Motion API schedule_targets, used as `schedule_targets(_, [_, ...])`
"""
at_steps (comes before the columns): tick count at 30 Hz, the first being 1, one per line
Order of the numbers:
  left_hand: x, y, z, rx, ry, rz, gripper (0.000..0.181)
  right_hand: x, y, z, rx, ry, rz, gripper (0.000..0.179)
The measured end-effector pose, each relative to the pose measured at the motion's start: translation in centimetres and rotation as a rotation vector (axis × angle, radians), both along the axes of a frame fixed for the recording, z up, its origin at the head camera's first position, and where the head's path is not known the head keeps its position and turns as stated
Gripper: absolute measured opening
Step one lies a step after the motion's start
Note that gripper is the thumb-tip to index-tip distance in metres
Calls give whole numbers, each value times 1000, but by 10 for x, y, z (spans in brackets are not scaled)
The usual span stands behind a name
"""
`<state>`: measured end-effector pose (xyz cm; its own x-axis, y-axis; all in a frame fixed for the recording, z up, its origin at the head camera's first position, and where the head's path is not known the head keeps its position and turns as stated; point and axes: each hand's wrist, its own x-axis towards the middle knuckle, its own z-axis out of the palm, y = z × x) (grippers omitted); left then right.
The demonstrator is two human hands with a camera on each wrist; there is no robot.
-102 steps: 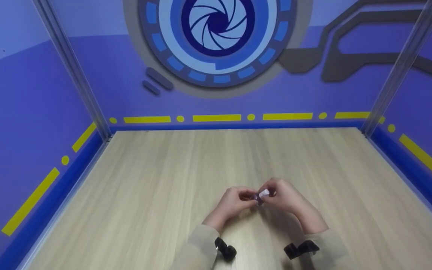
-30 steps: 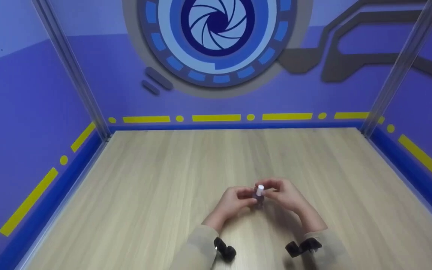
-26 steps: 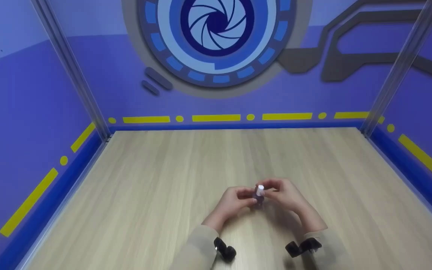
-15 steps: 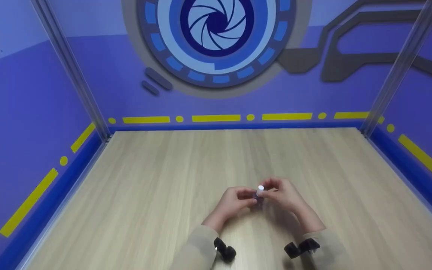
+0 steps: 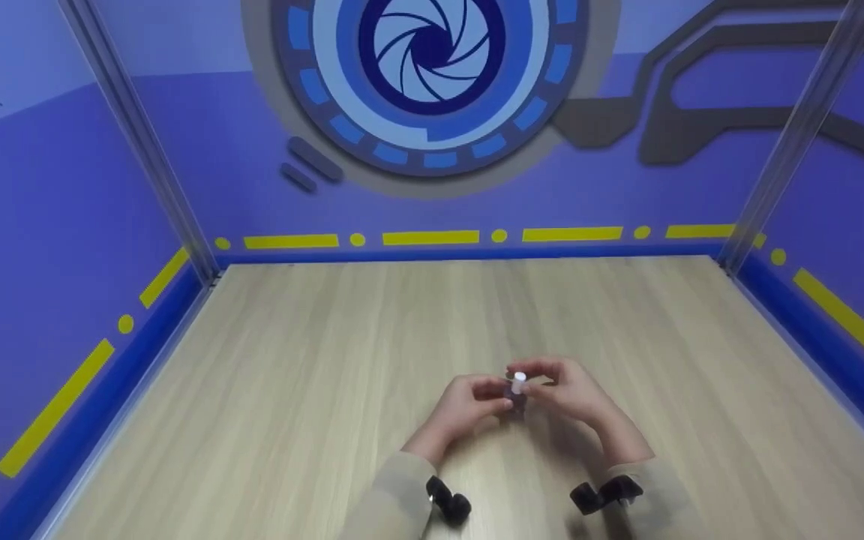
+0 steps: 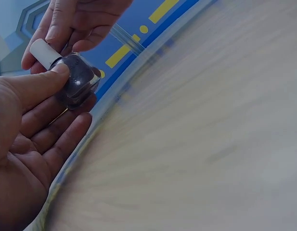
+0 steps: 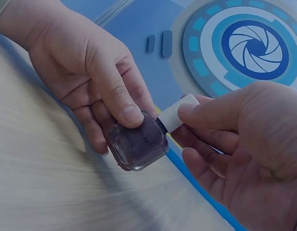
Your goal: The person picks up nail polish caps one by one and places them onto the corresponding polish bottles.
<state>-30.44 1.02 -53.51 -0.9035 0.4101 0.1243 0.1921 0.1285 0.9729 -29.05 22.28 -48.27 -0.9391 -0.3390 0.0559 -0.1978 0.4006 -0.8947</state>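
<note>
A small nail polish bottle (image 7: 141,144) of clear glass with dark contents and a white cap (image 7: 178,114) is between the two hands. My left hand (image 5: 464,409) holds the glass body, its thumb (image 6: 42,82) on the near side and its fingers behind. At the cap, my right hand (image 5: 568,391) has its thumb (image 7: 211,110) against the white side and fingers curled behind it. The cap appears seated on the bottle's neck in the right wrist view. In the head view the bottle is upright; the left fingers partly cover it.
A wood-grain table (image 5: 312,360) lies under the hands. Blue-purple panels with yellow dashes form a back wall (image 5: 432,210) and both sides. Each forearm wears a black wrist mount (image 5: 450,501) over a beige sleeve (image 5: 391,491).
The bottle and cap, tilted to the right in the oldest frame, now stand more upright. The right fingers have shifted their hold around the cap; the left hand has stayed nearly in place.
</note>
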Motion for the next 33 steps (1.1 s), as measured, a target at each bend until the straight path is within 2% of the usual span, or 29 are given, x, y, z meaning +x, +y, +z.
schedule_targets(12, [1, 0, -1, 21, -5, 10, 25, 1, -2, -1, 15, -32, -38, 24])
schedule_targets(21, [1, -1, -1, 5, -4, 3, 25, 1, -5, -1, 36, 12, -59, 20])
schedule_targets(27, [0, -1, 0, -1, -26, -3, 24, 0, -7, -2, 55, -7, -113, 15])
schedule_targets(33, [0, -1, -1, 8, -16, -13, 23, -3, -8, -6, 47, 2, -164, 15])
